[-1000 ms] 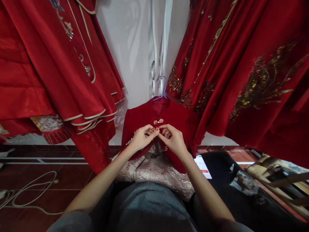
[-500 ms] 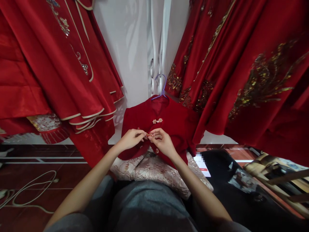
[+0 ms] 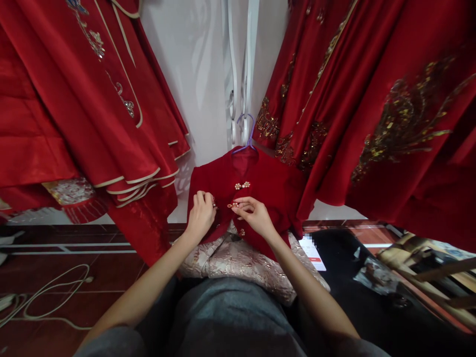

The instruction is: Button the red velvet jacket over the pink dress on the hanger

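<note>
A small red jacket (image 3: pixel 275 183) hangs in front of me on a purple hanger (image 3: pixel 248 144). Its top flower-shaped clasp (image 3: pixel 242 185) is joined at the chest. Below it, my right hand (image 3: pixel 255 213) pinches the loop side of the middle clasp (image 3: pixel 233 205), whose small loop points left. My left hand (image 3: pixel 202 213) is closed on the opposite front edge, fingers around the button side of that clasp, which shows only in part. Another flower-shaped fastener (image 3: pixel 242 232) sits lower on the right-hand edge.
Red gowns (image 3: pixel 122 114) hang at the left, and sequined red gowns (image 3: pixel 357 114) at the right. Patterned pale fabric (image 3: pixel 238 263) lies under the jacket, over my lap. A white cable (image 3: pixel 55 277) lies on the floor; a plastic bag (image 3: pixel 375 277) rests on a black surface.
My left hand has moved left, away from my right hand, and now grips the button side of the jacket's edge. The right hand stays almost in place, with the loop now visible.
</note>
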`<state>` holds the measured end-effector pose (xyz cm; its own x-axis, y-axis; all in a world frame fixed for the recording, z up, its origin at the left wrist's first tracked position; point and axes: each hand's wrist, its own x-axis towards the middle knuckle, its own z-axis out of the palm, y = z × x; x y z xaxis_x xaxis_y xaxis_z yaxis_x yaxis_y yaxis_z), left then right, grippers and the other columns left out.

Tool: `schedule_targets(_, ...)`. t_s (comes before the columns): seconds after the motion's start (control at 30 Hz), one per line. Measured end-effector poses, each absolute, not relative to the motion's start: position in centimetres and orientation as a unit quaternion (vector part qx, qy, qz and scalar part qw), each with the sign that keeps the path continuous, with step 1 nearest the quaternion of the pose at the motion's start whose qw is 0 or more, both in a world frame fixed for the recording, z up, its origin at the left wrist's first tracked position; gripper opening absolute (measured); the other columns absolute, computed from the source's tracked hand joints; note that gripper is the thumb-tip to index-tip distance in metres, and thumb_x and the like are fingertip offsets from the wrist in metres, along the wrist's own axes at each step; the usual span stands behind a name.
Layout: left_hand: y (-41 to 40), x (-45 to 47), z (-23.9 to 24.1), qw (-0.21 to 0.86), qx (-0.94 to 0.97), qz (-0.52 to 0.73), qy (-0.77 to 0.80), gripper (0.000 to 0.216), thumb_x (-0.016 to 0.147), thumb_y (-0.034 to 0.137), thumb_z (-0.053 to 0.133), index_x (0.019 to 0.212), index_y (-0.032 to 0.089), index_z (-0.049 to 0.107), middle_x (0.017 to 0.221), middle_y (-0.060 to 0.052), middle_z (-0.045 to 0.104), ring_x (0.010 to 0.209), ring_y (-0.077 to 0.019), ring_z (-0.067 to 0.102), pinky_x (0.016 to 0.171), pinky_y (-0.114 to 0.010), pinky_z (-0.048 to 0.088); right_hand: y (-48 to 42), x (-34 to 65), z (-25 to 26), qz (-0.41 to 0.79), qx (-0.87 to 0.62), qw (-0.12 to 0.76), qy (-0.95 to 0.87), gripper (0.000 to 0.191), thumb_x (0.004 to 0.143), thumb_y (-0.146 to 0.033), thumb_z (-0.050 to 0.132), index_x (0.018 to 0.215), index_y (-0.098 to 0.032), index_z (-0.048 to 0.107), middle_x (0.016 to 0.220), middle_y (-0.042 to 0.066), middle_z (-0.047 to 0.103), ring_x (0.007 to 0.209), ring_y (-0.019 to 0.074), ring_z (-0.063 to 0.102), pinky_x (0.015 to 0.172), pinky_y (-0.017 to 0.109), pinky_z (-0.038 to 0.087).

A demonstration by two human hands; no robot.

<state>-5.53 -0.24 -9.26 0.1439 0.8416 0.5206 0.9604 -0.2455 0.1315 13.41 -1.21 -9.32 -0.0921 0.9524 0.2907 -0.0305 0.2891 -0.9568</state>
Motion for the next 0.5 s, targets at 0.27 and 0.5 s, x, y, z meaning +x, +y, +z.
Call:
schedule_targets(0.27,0.30,-6.20,-9.23,-0.092,-0.774,-0.223,-0.585,0.015,0.076,0.032,0.069,0.083,0.021,0.063,0.085,-0.005,0.072,0.078,-0.0211,0.068,0.068,-0.027,0.048,-1.34,13.56,-9.23,0.438,-0.400,0.533,-0.604,0.035,0.069,-0.039,0.074,0.094,-0.017,0.065,0.075,0.001,0.063,0.063,0.0116,0.060,0.050,0.023,0.057)
schedule_targets(0.5,0.11,-6.19,-9.12,0.024,-0.743,-0.254,-0.619,0.020,0.081,0.038,0.063,0.079,0.020,0.054,0.073,-0.003,0.066,0.067,-0.0206,0.064,0.060,-0.028,0.042,-1.44,13.52,-9.18,0.429,-0.397,0.534,-0.611,0.033,0.069,-0.038,0.073,0.093,-0.016,0.065,0.076,0.001,0.062,0.064,0.0118,0.060,0.050,0.023,0.057)
